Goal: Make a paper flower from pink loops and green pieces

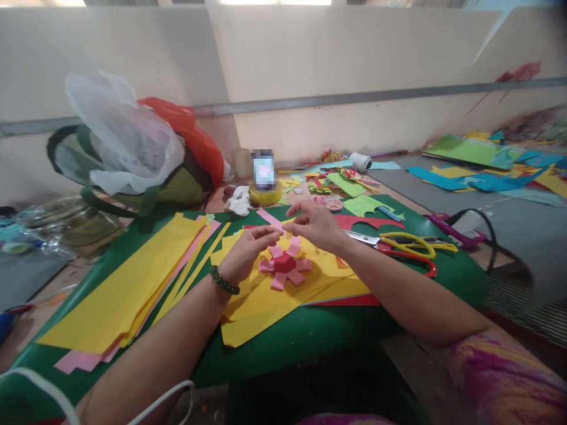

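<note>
A narrow pink paper strip [271,219] slants up and away from between my fingertips. My left hand [249,251], with a green bead bracelet at the wrist, pinches its near end. Thumb and forefinger of my right hand [318,226] come together at the same end, which the fingers partly cover. Just below lies a paper flower [283,264] with a red centre and pink looped petals around it. Under the flower are stacked yellow paper sheets [261,316], and a red sheet shows at their right edge.
Long yellow strips [119,289] with pink ones beneath lie left on the green tabletop [310,339]. Scissors with red and yellow handles [407,248] rest by my right forearm. Behind stand a phone [264,171] on a yellow tape roll [266,195] and a bag [133,159].
</note>
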The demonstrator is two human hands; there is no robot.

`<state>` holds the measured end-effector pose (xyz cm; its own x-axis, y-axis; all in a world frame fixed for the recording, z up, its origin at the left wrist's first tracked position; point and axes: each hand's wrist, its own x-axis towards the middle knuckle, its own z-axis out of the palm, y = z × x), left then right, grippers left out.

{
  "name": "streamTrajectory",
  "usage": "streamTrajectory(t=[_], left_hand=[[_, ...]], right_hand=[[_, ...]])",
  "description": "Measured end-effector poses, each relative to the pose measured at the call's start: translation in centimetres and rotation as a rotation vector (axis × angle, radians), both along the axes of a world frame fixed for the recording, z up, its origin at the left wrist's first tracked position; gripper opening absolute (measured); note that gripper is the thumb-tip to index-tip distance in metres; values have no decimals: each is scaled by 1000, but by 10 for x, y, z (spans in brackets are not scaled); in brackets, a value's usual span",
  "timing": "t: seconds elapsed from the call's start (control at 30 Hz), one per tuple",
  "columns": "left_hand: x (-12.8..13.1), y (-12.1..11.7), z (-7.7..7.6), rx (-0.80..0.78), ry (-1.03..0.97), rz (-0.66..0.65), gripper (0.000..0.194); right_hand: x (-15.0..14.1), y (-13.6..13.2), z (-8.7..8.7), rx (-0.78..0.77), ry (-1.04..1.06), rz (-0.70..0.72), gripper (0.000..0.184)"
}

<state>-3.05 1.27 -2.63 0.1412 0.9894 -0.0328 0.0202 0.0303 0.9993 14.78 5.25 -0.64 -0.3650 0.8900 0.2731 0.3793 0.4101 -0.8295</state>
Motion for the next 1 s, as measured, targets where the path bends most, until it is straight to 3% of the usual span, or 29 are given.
streamTrajectory(t=[0.2,0.43,0.63,1.0], left_hand=[[5,-4,5,-24,-3,-12,30],[10,-6,5,-174,-59,-42,31],[13,-7,4,-187,-99,-30,25],[13,-7,5,-193,-127,-34,22]], right_hand=[[-3,-2,-4,54,-2,34,19],[-3,-3,-8,195,-5,-1,17],[-3,-7,-8,262,-65,-41,16],[-6,-11,-7,259,-77,-48,13]])
